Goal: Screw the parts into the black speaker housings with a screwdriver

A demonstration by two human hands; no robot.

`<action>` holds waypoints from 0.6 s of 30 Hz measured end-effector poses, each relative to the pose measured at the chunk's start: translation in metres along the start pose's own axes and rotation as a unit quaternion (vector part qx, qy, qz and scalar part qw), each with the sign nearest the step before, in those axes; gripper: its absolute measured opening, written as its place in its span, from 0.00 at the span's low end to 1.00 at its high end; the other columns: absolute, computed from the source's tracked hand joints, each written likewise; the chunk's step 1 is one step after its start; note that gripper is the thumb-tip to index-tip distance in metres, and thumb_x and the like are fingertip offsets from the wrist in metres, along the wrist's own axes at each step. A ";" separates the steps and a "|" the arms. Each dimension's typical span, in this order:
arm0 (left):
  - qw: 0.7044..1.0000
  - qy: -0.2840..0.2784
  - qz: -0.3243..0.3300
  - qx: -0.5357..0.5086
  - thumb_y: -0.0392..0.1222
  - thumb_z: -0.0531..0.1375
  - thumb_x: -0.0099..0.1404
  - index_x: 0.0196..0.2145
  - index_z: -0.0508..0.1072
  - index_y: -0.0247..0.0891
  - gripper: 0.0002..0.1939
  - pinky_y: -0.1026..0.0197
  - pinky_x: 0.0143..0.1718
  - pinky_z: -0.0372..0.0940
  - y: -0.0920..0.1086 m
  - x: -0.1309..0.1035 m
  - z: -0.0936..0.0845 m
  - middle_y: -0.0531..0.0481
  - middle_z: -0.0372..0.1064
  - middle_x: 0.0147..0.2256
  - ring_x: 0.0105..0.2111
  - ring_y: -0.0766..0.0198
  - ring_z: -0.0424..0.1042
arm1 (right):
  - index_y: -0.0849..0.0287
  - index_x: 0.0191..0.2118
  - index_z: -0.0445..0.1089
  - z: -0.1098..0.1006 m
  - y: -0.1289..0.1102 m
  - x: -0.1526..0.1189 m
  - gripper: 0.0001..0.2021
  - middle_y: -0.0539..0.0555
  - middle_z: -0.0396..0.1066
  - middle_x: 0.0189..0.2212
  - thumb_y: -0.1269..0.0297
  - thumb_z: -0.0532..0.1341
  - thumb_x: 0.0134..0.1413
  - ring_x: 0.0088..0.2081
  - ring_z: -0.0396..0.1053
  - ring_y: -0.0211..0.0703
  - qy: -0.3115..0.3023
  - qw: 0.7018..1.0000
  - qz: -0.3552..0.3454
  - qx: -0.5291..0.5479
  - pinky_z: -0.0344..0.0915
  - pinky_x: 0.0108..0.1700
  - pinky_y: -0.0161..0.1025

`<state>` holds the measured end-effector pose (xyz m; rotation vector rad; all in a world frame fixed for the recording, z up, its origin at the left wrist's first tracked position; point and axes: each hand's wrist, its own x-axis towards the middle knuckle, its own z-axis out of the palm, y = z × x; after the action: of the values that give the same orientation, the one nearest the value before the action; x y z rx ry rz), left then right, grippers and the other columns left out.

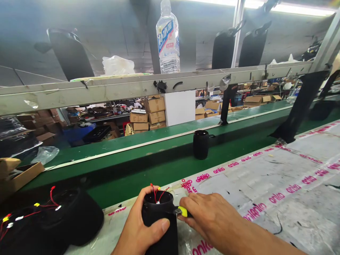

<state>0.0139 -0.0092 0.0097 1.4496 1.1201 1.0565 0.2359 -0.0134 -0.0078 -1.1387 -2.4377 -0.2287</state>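
Note:
My left hand (145,223) is wrapped round a black cylindrical housing (162,233), which stands upright with its open top showing. Red wires (156,193) with small connectors stick out of that top. In my right hand (205,212) is a utility knife (183,211) with a yellow part near its short metal blade. The blade touches the right side of the housing just under its rim. My fingers hide most of the knife's handle. At the left lie more black housings (79,219), with red wires and white and yellow connectors coming out.
A green conveyor belt (159,170) runs behind the worktable (239,194), which is covered in printed sheeting. On the belt stands another black cylinder (201,145). A metal shelf rail (127,90) crosses above, bearing a water bottle (168,42). An open carton (23,177) sits at the left.

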 end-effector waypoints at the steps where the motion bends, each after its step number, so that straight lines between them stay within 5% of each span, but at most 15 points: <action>1: 1.000 0.005 0.001 0.000 0.58 0.71 0.50 0.54 0.65 0.44 0.38 0.56 0.48 0.65 0.001 -0.001 0.001 0.49 0.76 0.47 0.44 0.52 0.74 | 0.54 0.40 0.61 -0.001 0.000 0.000 0.12 0.49 0.72 0.31 0.67 0.67 0.60 0.26 0.73 0.48 0.005 1.000 -0.005 -0.010 0.50 0.24 0.41; 18: 1.000 0.017 0.007 0.002 0.57 0.72 0.48 0.53 0.67 0.45 0.37 0.58 0.49 0.64 0.001 -0.003 0.006 0.52 0.77 0.45 0.44 0.54 0.74 | 0.53 0.40 0.58 -0.005 0.002 -0.004 0.16 0.47 0.71 0.30 0.68 0.68 0.57 0.25 0.72 0.47 0.024 0.999 -0.029 -0.015 0.49 0.23 0.42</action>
<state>0.0189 -0.0138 0.0100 1.4491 1.1379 1.0932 0.2415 -0.0165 -0.0052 -1.0632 -2.4348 -0.3095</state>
